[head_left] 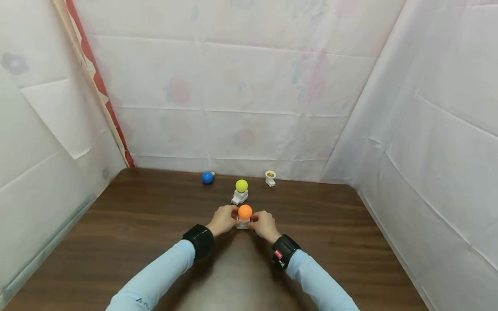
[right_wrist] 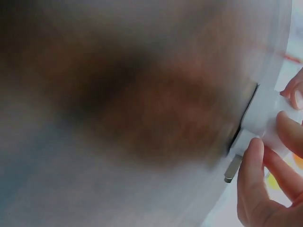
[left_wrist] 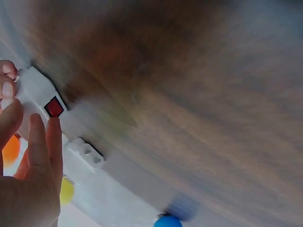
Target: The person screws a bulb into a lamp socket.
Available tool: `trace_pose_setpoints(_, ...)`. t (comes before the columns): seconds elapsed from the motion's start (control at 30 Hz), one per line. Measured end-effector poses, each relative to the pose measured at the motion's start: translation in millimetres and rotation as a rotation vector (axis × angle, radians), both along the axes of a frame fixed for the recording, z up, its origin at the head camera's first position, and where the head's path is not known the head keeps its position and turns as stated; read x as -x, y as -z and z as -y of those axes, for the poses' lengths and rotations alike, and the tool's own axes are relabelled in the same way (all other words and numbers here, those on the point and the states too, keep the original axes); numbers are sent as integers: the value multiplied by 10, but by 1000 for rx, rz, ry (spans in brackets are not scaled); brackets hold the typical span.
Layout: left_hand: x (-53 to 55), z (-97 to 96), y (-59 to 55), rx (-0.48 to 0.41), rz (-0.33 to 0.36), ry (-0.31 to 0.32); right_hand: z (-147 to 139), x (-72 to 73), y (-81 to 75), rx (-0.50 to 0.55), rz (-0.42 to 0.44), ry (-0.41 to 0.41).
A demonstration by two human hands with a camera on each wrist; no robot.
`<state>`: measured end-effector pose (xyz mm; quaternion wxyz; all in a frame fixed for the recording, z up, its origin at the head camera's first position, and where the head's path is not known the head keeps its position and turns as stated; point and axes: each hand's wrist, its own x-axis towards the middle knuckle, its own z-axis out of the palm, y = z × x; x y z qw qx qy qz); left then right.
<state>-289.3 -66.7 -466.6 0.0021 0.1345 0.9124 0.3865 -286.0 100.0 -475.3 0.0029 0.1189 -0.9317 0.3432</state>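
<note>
A round orange bulb (head_left: 245,211) sits upright in a white plug-in lamp socket (head_left: 243,224) close in front of the person. The left hand (head_left: 224,220) holds this socket from the left, with fingertips beside its red switch (left_wrist: 54,107) in the left wrist view. From the other side the right hand (head_left: 265,225) pinches the socket near its metal plug prong (right_wrist: 233,169), which shows in the right wrist view. Just behind stands a second white socket (head_left: 239,197) with a yellow bulb (head_left: 241,185) in it.
Toward the back of the dark wooden table (head_left: 163,203) lie a blue bulb (head_left: 208,177) on the left and a white socket without a bulb (head_left: 270,178) on the right. Pale sheets (head_left: 241,86) hang behind the table and at both sides.
</note>
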Motion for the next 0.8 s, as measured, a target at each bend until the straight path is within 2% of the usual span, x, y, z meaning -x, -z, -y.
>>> trace_pose_setpoints(0.13,152,-34,47,5,-25,-53,23,178,42,19,17,43)
trace_pose_setpoints(0.3,322,-46,54,-21,-38,-100,73,365,30,36,22,81)
trace_pose_setpoints(0.53,417,-9,84,-67,-1,-164,162,490,14,50,44,105)
trace_pose_setpoints(0.8,457,15,81,-56,22,-181,194,540,12,39,49,119)
